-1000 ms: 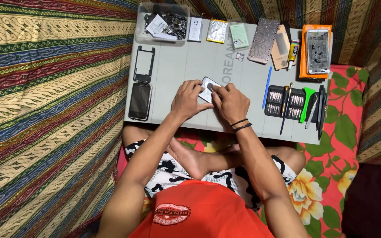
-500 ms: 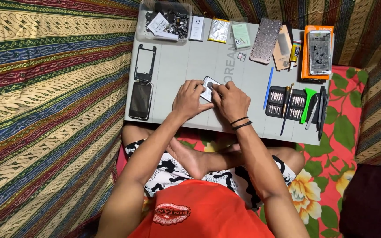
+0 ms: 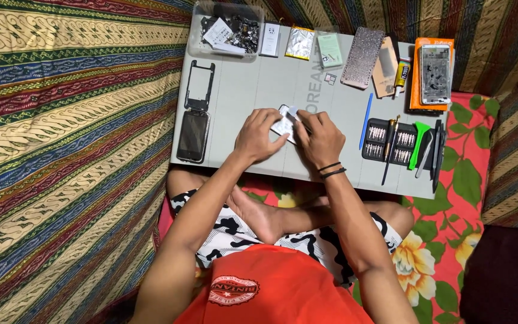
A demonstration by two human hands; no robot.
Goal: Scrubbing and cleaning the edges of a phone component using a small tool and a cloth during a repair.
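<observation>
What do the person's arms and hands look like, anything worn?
Both arms are bare, with no sleeves reaching the forearms and no gloves. The left hand wears nothing visible. The right hand has two thin dark bands around its wrist. No rings can be made out.

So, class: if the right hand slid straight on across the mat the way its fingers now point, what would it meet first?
The right hand points up and left, over the small white part it already touches. Past that, it would probably meet the left hand fingertips, then bare grey mat; depth is hard to judge.
</observation>
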